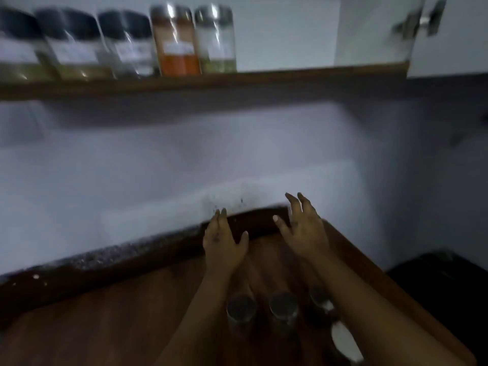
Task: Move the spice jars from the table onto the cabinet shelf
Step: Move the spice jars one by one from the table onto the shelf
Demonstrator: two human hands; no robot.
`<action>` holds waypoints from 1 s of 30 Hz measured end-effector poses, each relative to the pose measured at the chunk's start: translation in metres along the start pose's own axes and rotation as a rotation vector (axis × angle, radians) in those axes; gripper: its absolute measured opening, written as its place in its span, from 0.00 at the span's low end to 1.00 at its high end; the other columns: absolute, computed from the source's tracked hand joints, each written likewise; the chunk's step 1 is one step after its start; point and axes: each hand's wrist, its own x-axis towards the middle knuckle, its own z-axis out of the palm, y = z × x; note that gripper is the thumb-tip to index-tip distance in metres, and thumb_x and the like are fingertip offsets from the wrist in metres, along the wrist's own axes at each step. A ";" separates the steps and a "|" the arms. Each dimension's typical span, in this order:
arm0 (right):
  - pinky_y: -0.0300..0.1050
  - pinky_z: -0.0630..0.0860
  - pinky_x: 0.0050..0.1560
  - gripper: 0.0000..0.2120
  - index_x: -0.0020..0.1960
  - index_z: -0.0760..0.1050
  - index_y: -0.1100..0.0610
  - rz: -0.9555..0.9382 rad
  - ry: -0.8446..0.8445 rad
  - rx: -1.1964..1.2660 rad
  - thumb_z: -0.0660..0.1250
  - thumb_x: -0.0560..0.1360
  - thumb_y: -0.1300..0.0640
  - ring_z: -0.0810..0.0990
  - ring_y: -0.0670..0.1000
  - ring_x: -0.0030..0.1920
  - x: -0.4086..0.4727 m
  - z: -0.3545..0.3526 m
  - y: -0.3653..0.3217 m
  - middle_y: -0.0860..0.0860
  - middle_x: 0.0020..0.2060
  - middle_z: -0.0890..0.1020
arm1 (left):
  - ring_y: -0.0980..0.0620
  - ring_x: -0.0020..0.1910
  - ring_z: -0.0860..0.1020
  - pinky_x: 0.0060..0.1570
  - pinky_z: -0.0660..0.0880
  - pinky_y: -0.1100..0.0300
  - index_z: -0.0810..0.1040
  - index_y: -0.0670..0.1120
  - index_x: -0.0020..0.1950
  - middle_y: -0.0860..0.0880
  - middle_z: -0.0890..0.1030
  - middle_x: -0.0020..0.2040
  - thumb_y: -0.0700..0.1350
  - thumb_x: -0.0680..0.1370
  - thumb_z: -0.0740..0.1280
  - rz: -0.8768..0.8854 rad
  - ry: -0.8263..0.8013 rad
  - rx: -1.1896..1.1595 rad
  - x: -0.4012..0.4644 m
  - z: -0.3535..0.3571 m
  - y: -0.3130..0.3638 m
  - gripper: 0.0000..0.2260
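Note:
Several spice jars stand in a row on the wooden cabinet shelf at the top left, among them an orange-filled jar and a pale green-filled jar. Three dark-lidded jars stay on the brown table: a left jar, a middle jar and a right jar partly hidden by my right forearm. My left hand and my right hand hover empty above the table's far edge, fingers spread, well below the shelf. The frame is blurred.
A white wall fills the space between table and shelf. An open white cabinet door with a metal handle hangs at the top right. A speckled counter edge runs behind the table. A dark object sits low right.

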 end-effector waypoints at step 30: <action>0.49 0.82 0.49 0.37 0.54 0.75 0.44 0.314 -0.636 0.277 0.64 0.53 0.23 0.79 0.48 0.50 -0.139 -0.044 0.110 0.44 0.49 0.77 | 0.50 0.68 0.71 0.65 0.73 0.51 0.64 0.48 0.73 0.48 0.70 0.69 0.48 0.67 0.79 -0.199 -0.295 -0.448 -0.234 0.095 0.075 0.38</action>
